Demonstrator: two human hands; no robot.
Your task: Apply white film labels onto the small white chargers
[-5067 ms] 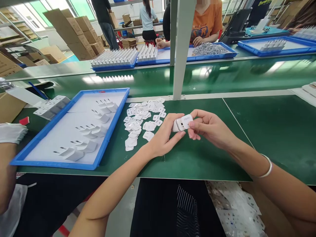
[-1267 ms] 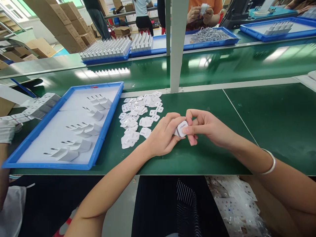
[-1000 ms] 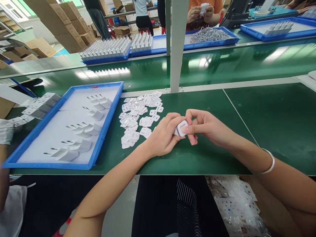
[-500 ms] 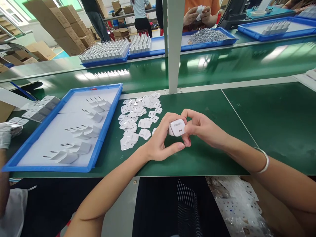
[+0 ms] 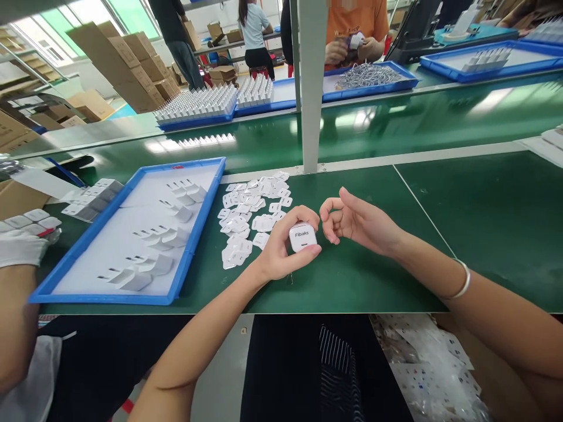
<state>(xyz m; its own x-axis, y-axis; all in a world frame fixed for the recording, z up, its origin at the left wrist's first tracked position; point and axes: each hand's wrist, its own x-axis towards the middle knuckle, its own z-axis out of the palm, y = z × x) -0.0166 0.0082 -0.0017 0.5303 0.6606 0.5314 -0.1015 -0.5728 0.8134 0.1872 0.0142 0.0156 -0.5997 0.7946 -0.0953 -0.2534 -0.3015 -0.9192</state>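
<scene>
Head view. The fingers of the left hand curl around a small white charger block: thumb beneath its lower edge, the other fingers over its top and far side. The printed face of the block points toward the camera. The block looks nearly square from this side, so its long axis runs away from the viewer, into the palm; how deep it goes cannot be told.

The right hand holds nothing. Its fingers are loosely bent, with thumb and forefinger tips close together or touching in a small ring. It lies at 3 o'clock from the block, just beside it but apart. The left hand is therefore the nearer one, being in contact; the block lies at 9 o'clock from the right fingertips.

Both hands hover low over the green bench mat, near its front-centre.

At 10 o'clock from the block, close by, lies a loose heap of small white film stickers. Farther out at 9 o'clock stands a blue tray holding several white chargers laid on their sides with prongs showing.

At the far left edge, another person's gloved hand rests near a row of chargers.
</scene>
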